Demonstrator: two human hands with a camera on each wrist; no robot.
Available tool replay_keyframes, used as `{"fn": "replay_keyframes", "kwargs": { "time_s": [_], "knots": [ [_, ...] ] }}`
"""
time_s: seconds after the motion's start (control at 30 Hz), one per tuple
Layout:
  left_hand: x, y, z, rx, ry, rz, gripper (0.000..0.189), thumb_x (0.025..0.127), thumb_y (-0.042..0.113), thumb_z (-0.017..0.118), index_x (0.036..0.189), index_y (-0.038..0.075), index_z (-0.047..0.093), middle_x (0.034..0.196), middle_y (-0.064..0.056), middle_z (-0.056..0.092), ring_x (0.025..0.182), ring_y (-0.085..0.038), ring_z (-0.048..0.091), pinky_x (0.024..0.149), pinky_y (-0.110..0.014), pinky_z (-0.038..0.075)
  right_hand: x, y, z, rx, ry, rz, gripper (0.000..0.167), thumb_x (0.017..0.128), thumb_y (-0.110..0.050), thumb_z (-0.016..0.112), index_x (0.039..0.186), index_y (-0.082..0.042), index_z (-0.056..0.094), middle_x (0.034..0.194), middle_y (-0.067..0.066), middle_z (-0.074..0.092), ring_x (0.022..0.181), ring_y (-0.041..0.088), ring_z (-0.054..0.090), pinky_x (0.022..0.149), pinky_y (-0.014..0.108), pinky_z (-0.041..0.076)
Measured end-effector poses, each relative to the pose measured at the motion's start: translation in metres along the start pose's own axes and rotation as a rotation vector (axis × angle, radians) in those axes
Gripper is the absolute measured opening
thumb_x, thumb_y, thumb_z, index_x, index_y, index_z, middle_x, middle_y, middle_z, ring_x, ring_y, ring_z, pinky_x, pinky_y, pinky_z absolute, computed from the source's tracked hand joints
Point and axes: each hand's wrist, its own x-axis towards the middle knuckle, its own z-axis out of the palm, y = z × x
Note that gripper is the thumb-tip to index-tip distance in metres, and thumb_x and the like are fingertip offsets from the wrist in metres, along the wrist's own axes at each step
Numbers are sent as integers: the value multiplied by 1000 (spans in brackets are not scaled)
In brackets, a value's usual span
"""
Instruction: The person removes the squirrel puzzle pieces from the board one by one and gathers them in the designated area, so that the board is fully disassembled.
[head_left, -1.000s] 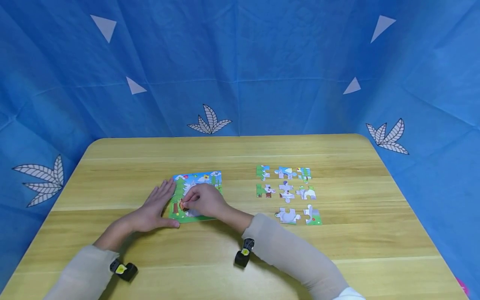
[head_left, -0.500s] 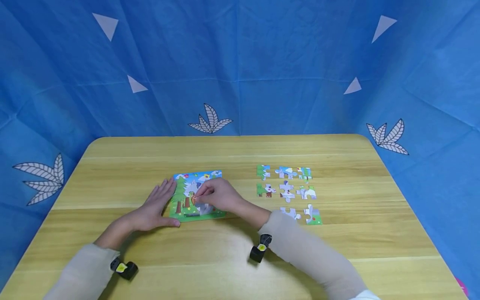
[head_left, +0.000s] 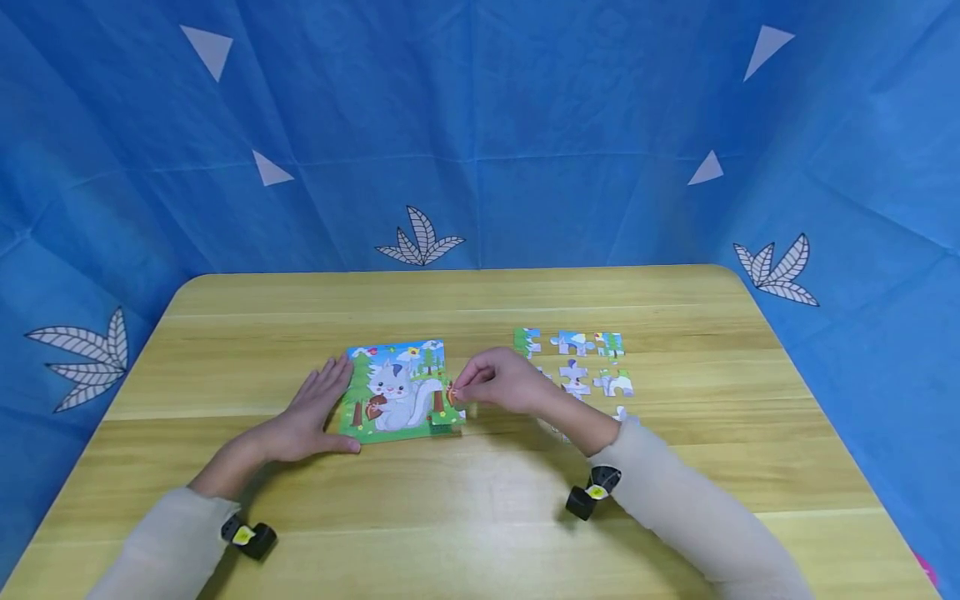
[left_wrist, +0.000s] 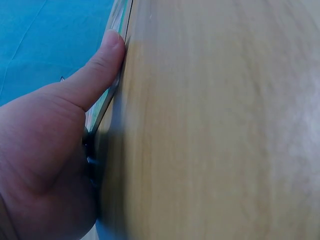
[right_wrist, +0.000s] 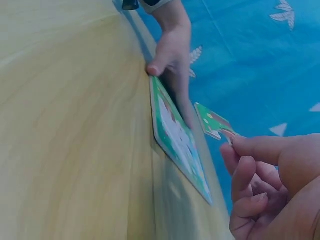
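A picture board (head_left: 396, 390) showing a grey squirrel with an acorn lies left of the table's middle. My left hand (head_left: 303, 425) rests along its left side, fingers extended, with the thumb (left_wrist: 104, 57) at the near edge. Thumb and forefinger of my right hand (head_left: 506, 382) pinch a jigsaw piece (right_wrist: 212, 120) with green grass and a brown acorn part. In the right wrist view the piece is held up off the table; in the head view it overlaps the board's right edge. My other right fingers are curled inward.
Several loose jigsaw pieces (head_left: 575, 343) lie in rough rows to the right of the board, some hidden behind my right hand and forearm. A blue cloth (head_left: 480, 133) with white prints hangs behind the wooden table (head_left: 420, 517).
My right hand has carried the pinched jigsaw piece rightward from the board's lower left to its right edge, uncovering the squirrel picture. My left hand has stayed in place.
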Motion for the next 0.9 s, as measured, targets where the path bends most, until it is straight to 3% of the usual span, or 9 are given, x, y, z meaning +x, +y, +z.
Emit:
{"fn": "replay_keyframes", "kwargs": {
  "time_s": [0.23,0.53,0.7,0.9],
  "knots": [
    [2,0,-1,10,-2,11,121,85,46,80,159,-9,2,167,-27,-7,152,-46,-12,122,-55,-10,-27,17,-33,0,24,45,7,94,-16,74,95,-9,75,89,12,76,79,32,68,73,42,57],
    [0,2,-2,1,-6,8,121,85,46,80,159,-10,2,166,-28,-7,152,-46,-12,121,-56,-9,-53,36,-59,-34,47,124,8,94,-16,73,96,-9,75,83,12,74,69,19,59,69,33,53],
    [-1,2,-2,-4,-2,5,120,85,44,80,159,-9,2,166,-28,-7,152,-46,-12,121,-56,-10,-60,42,-63,-51,35,118,6,95,-12,70,96,-7,74,82,9,75,60,16,50,58,29,45],
    [-1,2,-2,-7,-2,5,120,86,44,80,159,-10,2,166,-28,-7,152,-47,-12,121,-57,-10,-64,48,-61,-43,15,119,6,95,-10,70,95,-5,73,84,6,75,58,15,49,54,27,44]
  ]
}}
